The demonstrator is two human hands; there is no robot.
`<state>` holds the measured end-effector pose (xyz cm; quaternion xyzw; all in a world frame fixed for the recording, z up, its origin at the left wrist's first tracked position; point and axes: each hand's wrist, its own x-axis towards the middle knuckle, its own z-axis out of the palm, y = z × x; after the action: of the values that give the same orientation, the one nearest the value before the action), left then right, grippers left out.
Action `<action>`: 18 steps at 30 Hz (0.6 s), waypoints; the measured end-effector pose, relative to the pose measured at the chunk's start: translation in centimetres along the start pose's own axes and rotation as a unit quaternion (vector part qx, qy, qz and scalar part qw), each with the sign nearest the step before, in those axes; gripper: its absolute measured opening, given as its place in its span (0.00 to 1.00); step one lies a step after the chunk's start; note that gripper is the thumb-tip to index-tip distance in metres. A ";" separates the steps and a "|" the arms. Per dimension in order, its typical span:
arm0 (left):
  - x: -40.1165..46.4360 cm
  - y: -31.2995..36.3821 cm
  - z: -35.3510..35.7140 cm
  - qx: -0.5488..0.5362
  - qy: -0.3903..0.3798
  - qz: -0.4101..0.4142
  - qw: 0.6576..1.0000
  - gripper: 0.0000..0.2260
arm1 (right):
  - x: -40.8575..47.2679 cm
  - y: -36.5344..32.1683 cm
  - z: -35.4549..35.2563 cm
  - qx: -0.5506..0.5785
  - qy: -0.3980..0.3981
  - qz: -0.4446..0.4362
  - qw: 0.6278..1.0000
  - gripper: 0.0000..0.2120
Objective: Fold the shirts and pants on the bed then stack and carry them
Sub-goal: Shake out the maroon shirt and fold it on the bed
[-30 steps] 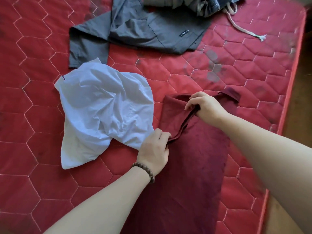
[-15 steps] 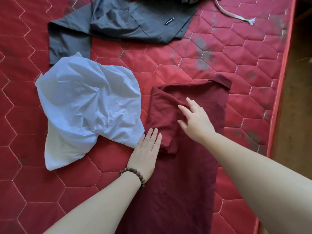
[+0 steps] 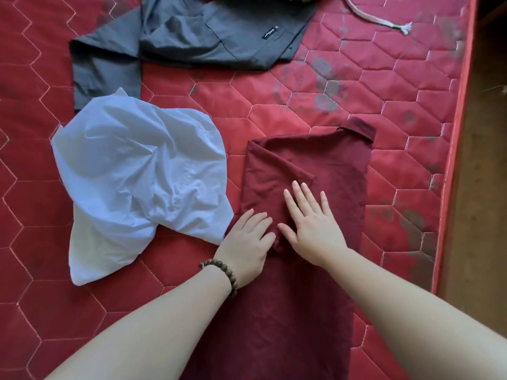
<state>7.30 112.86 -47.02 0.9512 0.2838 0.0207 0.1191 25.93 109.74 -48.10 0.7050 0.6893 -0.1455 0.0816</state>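
Underneath everything lies the bed (image 3: 356, 86), a red mattress quilted in hexagons, with faded grey flower marks toward its right edge. Across its far side spreads a grey shirt (image 3: 208, 37), flat but rumpled, one sleeve bent down on the left and a small label on the chest. Nearer, on the left, a white shirt (image 3: 137, 176) sits in a crumpled heap, touching the end of that grey sleeve. Just right of it lies the maroon shirt (image 3: 310, 165), folded lengthwise into a narrow strip running toward the camera, its collar at the far right corner and a sleeve folded diagonally across the top. Both hands lie flat on it, fingers straight and spread, gripping nothing: the right hand (image 3: 312, 223) presses the middle of the strip, the left hand (image 3: 247, 242) presses its left edge, next to the white heap. A bead bracelet (image 3: 222, 275) circles the left wrist. A pale cord (image 3: 378, 19) with a frayed end lies at the far right.
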 end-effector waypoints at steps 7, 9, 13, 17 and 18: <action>3.5 -1.8 3.3 0.056 -0.092 -0.111 0.988 0.27 | -0.4 -0.2 2.2 0.008 0.011 0.016 1.000 0.38; 3.2 -2.2 3.5 0.059 -0.081 -0.091 0.991 0.26 | -0.9 0.4 2.7 0.008 0.027 0.048 0.998 0.38; 3.1 -2.4 4.2 0.039 -0.039 -0.079 0.995 0.25 | -1.4 0.7 3.7 0.016 0.068 0.063 0.996 0.34; 2.9 -2.7 4.9 0.040 -0.022 -0.058 0.997 0.29 | -1.2 0.8 4.0 0.023 0.077 0.064 0.995 0.33; 2.9 -2.7 4.9 0.039 -0.021 -0.059 0.997 0.29 | -1.2 0.8 4.1 0.021 0.073 0.067 0.995 0.33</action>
<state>8.82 115.63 -52.52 0.9370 0.3375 -0.0171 0.0883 26.33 107.27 -51.64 0.7600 0.6414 -0.1019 0.0255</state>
